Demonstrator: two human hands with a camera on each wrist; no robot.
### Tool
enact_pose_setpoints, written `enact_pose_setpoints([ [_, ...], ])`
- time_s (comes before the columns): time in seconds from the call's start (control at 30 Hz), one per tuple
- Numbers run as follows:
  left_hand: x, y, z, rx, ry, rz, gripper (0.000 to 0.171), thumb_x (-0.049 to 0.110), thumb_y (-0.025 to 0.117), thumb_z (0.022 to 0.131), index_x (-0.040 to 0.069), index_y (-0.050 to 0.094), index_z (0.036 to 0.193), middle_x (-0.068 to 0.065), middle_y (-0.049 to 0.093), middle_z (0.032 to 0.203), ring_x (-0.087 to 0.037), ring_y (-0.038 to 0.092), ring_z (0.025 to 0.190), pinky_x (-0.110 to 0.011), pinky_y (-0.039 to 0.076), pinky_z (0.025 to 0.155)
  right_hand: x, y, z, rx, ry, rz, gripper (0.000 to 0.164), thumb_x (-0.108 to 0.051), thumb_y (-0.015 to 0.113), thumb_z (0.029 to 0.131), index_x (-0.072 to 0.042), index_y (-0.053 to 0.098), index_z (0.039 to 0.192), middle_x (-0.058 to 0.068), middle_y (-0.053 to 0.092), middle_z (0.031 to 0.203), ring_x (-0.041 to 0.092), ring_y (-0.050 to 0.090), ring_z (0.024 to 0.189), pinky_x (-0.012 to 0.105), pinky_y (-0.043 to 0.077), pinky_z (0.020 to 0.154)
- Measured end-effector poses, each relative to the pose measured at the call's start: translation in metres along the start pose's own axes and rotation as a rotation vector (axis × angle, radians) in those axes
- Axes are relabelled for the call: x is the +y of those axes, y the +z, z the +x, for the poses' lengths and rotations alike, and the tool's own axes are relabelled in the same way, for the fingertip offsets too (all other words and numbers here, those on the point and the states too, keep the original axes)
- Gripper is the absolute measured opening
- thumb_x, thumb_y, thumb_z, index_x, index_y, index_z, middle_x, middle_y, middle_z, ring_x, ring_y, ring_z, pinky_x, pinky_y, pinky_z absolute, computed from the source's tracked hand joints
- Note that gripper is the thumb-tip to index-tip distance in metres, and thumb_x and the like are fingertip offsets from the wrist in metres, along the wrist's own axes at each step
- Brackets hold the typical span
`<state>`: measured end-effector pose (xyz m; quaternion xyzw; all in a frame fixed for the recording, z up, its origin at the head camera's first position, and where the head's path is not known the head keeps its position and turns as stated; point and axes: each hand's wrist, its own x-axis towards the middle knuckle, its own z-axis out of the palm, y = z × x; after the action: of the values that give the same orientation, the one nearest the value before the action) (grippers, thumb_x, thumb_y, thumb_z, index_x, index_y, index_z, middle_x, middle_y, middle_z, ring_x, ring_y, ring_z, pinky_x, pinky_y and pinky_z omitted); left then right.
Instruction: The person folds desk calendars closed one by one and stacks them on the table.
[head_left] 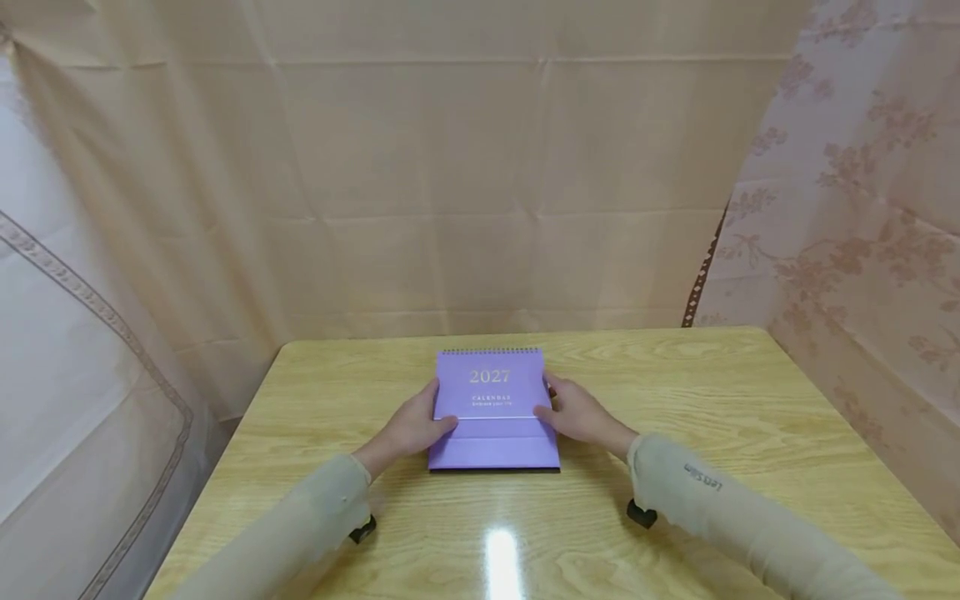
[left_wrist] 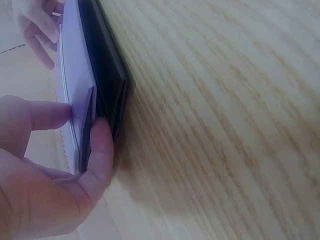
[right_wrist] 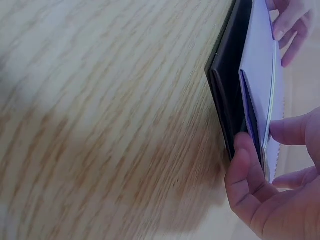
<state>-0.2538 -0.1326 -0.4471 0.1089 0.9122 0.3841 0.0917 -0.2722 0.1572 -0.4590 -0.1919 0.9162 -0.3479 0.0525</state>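
Observation:
A purple desk calendar (head_left: 491, 425) with a spiral binding along its top and gold "2027 CALENDAR" lettering is at the middle of the wooden table. My left hand (head_left: 417, 423) pinches its left edge, thumb on the front cover. On the opposite edge, my right hand (head_left: 581, 410) does the same. Seen from the left wrist, the calendar (left_wrist: 77, 65) has a gap between its purple front and the dark base board, and a left finger reaches into that gap. The right wrist view shows fingers of the right hand (right_wrist: 280, 200) behind the purple panel too.
The wood-grain table (head_left: 735, 400) has rounded far corners. A beige curtain (head_left: 480, 183) hangs behind it, with a floral cloth (head_left: 862, 208) at the right and a pale cloth (head_left: 67, 358) at the left. Bright light reflects off the table's near part.

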Motion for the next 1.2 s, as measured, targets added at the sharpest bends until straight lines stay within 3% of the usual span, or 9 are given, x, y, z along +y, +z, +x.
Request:
enact_pose_setpoints([
  [0.13, 0.000, -0.001, 0.001, -0.013, -0.007, 0.034, 0.079, 0.014, 0.068, 0.097, -0.016, 0.020, 0.153, -0.033, 0.029, 0.156, -0.043, 0.031, 0.145, -0.049, 0.026, 0.119, -0.002, -0.001, -0.001, 0.008, -0.005, -0.021, 0.066, -0.010, 0.069, 0.096, 0.018, 0.036, 0.146, 0.030, 0.062, 0.127, 0.028, 0.065, 0.104, 0.041, 0.055, 0.090],
  [0.33, 0.003, -0.003, -0.001, -0.042, 0.004, 0.037, 0.076, 0.013, 0.069, 0.096, -0.018, 0.026, 0.150, -0.036, 0.032, 0.153, -0.046, 0.032, 0.143, -0.052, 0.027, 0.118, -0.004, -0.001, -0.004, -0.002, 0.001, -0.018, 0.055, -0.010, 0.065, 0.099, 0.015, 0.045, 0.143, 0.030, 0.058, 0.134, 0.032, 0.062, 0.114, 0.047, 0.050, 0.100],
  [0.47, 0.004, -0.002, -0.002, -0.050, 0.010, 0.061, 0.075, 0.014, 0.069, 0.096, -0.018, 0.029, 0.149, -0.036, 0.034, 0.152, -0.046, 0.034, 0.142, -0.052, 0.029, 0.117, -0.005, 0.000, -0.006, 0.000, 0.001, -0.034, 0.049, -0.010, 0.065, 0.099, 0.012, 0.050, 0.140, 0.028, 0.060, 0.133, 0.031, 0.063, 0.113, 0.048, 0.051, 0.099],
  [0.57, 0.005, -0.001, -0.002, -0.036, 0.008, 0.092, 0.074, 0.016, 0.070, 0.095, -0.017, 0.031, 0.149, -0.036, 0.036, 0.151, -0.046, 0.036, 0.142, -0.052, 0.030, 0.117, -0.005, 0.001, -0.006, 0.009, -0.026, -0.056, 0.046, -0.009, 0.067, 0.097, 0.013, 0.054, 0.136, 0.028, 0.063, 0.128, 0.029, 0.065, 0.102, 0.046, 0.053, 0.091],
  [0.73, 0.007, 0.000, 0.000, -0.021, 0.016, 0.145, 0.075, 0.016, 0.071, 0.094, -0.017, 0.031, 0.149, -0.035, 0.038, 0.150, -0.046, 0.039, 0.140, -0.051, 0.031, 0.116, -0.004, 0.001, -0.008, 0.016, -0.043, -0.098, 0.049, -0.009, 0.071, 0.094, 0.012, 0.054, 0.136, 0.028, 0.062, 0.129, 0.036, 0.062, 0.110, 0.050, 0.050, 0.096],
  [0.8, 0.008, 0.001, 0.001, -0.019, 0.023, 0.168, 0.075, 0.016, 0.071, 0.094, -0.017, 0.032, 0.148, -0.035, 0.040, 0.149, -0.046, 0.040, 0.139, -0.052, 0.032, 0.116, -0.004, 0.002, -0.009, 0.019, -0.032, -0.085, 0.052, -0.009, 0.071, 0.094, 0.012, 0.052, 0.138, 0.029, 0.060, 0.132, 0.040, 0.057, 0.121, 0.053, 0.046, 0.103],
  [0.9, 0.007, 0.002, 0.003, -0.014, 0.027, 0.195, 0.075, 0.017, 0.072, 0.093, -0.016, 0.033, 0.148, -0.034, 0.042, 0.148, -0.045, 0.042, 0.138, -0.050, 0.033, 0.116, -0.003, 0.002, -0.009, 0.017, -0.019, -0.047, 0.055, -0.007, 0.070, 0.095, 0.014, 0.047, 0.141, 0.032, 0.055, 0.137, 0.043, 0.056, 0.124, 0.054, 0.044, 0.106],
  [1.2, 0.010, 0.003, 0.005, -0.016, 0.047, 0.213, 0.075, 0.018, 0.074, 0.092, -0.015, 0.037, 0.147, -0.034, 0.047, 0.144, -0.045, 0.047, 0.134, -0.052, 0.036, 0.113, -0.001, 0.001, -0.011, 0.041, 0.061, -0.027, 0.054, -0.011, 0.069, 0.097, 0.007, 0.049, 0.144, 0.027, 0.061, 0.130, 0.032, 0.063, 0.112, 0.048, 0.053, 0.094],
])
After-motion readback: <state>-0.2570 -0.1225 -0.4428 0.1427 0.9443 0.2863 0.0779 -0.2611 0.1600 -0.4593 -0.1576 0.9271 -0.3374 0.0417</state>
